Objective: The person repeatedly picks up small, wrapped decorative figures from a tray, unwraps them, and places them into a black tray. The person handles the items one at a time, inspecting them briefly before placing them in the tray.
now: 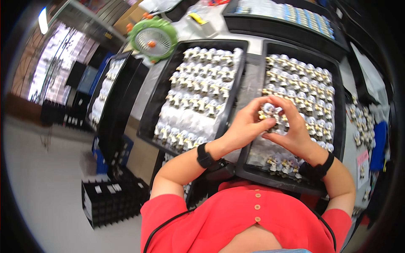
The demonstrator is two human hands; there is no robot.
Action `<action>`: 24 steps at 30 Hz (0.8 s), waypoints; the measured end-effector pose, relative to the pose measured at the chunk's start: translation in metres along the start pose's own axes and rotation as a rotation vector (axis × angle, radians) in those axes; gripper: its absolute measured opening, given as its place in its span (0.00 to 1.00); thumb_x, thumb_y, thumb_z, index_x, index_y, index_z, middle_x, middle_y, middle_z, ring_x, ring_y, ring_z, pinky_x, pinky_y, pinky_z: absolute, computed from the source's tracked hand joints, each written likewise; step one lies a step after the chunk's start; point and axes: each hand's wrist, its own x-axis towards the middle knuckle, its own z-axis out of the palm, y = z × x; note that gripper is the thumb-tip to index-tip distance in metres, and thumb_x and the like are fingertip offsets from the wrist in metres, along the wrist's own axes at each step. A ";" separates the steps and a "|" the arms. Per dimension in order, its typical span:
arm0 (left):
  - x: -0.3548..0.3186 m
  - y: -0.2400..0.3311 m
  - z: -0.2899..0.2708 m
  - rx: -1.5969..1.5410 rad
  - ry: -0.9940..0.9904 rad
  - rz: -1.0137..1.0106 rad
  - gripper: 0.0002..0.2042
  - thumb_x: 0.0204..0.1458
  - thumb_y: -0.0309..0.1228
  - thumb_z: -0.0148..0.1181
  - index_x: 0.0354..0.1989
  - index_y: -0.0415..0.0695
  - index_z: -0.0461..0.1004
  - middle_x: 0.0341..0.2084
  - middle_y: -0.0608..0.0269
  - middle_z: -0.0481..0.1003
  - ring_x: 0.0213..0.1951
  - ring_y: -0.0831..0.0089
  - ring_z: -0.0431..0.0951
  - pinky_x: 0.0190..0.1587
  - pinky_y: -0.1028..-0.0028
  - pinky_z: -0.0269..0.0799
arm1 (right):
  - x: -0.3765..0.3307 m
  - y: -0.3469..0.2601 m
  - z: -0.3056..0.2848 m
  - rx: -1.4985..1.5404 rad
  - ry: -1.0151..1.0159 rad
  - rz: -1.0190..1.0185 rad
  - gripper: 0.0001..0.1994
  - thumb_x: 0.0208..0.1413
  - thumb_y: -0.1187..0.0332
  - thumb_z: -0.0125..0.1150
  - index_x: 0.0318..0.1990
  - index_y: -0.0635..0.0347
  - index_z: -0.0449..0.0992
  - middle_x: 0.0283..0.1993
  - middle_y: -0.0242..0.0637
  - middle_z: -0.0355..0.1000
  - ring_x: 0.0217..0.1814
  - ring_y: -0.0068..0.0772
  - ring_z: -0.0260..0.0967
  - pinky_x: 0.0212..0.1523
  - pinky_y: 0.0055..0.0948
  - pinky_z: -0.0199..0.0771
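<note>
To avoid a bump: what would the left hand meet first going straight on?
The left hand would likely meet the small figurine between the hands first, then the right hand; depth is unclear.

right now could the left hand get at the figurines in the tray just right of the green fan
Probably yes: those figurines look uncovered and the left hand is close to the tray, though it seems to be holding another figurine.

Bright scene: left of the green fan (158, 37), a lamp (43, 21) glares near a washed-out window (55, 61); fisheye edges curve into black.
</note>
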 end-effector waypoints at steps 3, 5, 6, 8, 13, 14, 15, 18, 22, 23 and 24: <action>-0.003 0.008 -0.010 0.014 -0.084 -0.047 0.24 0.52 0.22 0.59 0.57 0.37 0.60 0.48 0.63 0.67 0.45 0.81 0.71 0.46 0.79 0.71 | 0.000 -0.007 0.001 0.064 -0.030 0.031 0.44 0.31 0.74 0.76 0.62 0.55 0.60 0.57 0.40 0.64 0.56 0.38 0.65 0.52 0.34 0.69; -0.010 0.017 -0.021 -0.119 -0.052 0.038 0.22 0.51 0.22 0.60 0.54 0.40 0.62 0.42 0.63 0.71 0.44 0.80 0.73 0.44 0.78 0.72 | 0.000 -0.005 0.001 0.091 -0.054 0.069 0.44 0.33 0.75 0.74 0.63 0.54 0.58 0.55 0.38 0.65 0.51 0.33 0.66 0.48 0.30 0.69; -0.015 0.030 -0.031 -0.050 -0.015 0.020 0.22 0.51 0.22 0.60 0.54 0.40 0.62 0.41 0.64 0.71 0.42 0.79 0.74 0.43 0.78 0.73 | 0.002 -0.005 0.001 0.101 -0.040 0.069 0.43 0.34 0.75 0.73 0.63 0.54 0.58 0.55 0.38 0.66 0.51 0.32 0.66 0.47 0.29 0.69; -0.025 0.058 -0.055 0.088 0.041 -0.024 0.21 0.51 0.22 0.60 0.53 0.40 0.63 0.39 0.64 0.72 0.39 0.79 0.75 0.41 0.78 0.74 | 0.001 -0.003 0.000 0.092 0.007 0.076 0.41 0.38 0.76 0.71 0.64 0.53 0.58 0.54 0.37 0.67 0.50 0.30 0.67 0.46 0.27 0.68; -0.047 0.062 -0.121 0.597 0.196 -0.263 0.19 0.49 0.27 0.63 0.49 0.38 0.69 0.36 0.64 0.73 0.34 0.82 0.73 0.36 0.81 0.71 | 0.002 -0.001 -0.004 0.160 0.060 0.167 0.38 0.43 0.77 0.68 0.64 0.54 0.58 0.54 0.37 0.67 0.50 0.28 0.67 0.46 0.27 0.68; -0.050 0.048 -0.135 0.648 0.187 -0.286 0.19 0.48 0.28 0.64 0.49 0.38 0.70 0.35 0.63 0.73 0.35 0.81 0.74 0.36 0.79 0.71 | 0.002 -0.002 -0.004 0.151 0.064 0.179 0.38 0.43 0.77 0.67 0.64 0.54 0.58 0.54 0.37 0.67 0.49 0.28 0.67 0.46 0.27 0.68; -0.054 0.038 -0.144 0.698 0.190 -0.312 0.20 0.47 0.29 0.65 0.49 0.37 0.70 0.34 0.62 0.73 0.35 0.79 0.74 0.35 0.78 0.71 | 0.003 -0.003 -0.004 0.150 0.060 0.186 0.37 0.43 0.77 0.67 0.64 0.54 0.58 0.54 0.37 0.67 0.49 0.28 0.67 0.46 0.26 0.67; -0.058 0.016 -0.152 0.840 0.080 -0.357 0.21 0.46 0.30 0.66 0.48 0.37 0.70 0.34 0.59 0.74 0.35 0.74 0.74 0.38 0.75 0.71 | 0.004 -0.003 -0.002 0.147 0.051 0.203 0.36 0.44 0.78 0.66 0.63 0.54 0.59 0.53 0.37 0.67 0.49 0.27 0.67 0.46 0.26 0.67; -0.049 0.012 -0.138 0.916 -0.054 -0.367 0.20 0.44 0.32 0.67 0.46 0.38 0.72 0.34 0.58 0.74 0.36 0.70 0.75 0.40 0.72 0.70 | 0.004 -0.002 -0.002 0.104 0.034 0.216 0.32 0.44 0.77 0.65 0.61 0.56 0.63 0.53 0.36 0.67 0.47 0.27 0.68 0.44 0.25 0.68; -0.047 0.008 -0.137 0.908 -0.058 -0.375 0.20 0.43 0.32 0.68 0.45 0.38 0.72 0.34 0.58 0.74 0.36 0.69 0.75 0.40 0.72 0.70 | 0.004 -0.002 -0.003 0.085 0.028 0.212 0.31 0.45 0.77 0.64 0.60 0.56 0.63 0.52 0.36 0.68 0.47 0.27 0.68 0.44 0.25 0.68; -0.046 0.002 -0.137 0.901 -0.063 -0.383 0.20 0.43 0.32 0.68 0.45 0.38 0.73 0.34 0.58 0.74 0.36 0.69 0.75 0.40 0.72 0.70 | 0.005 -0.002 -0.003 0.068 0.034 0.204 0.29 0.45 0.77 0.64 0.58 0.57 0.65 0.52 0.36 0.68 0.46 0.27 0.69 0.43 0.25 0.69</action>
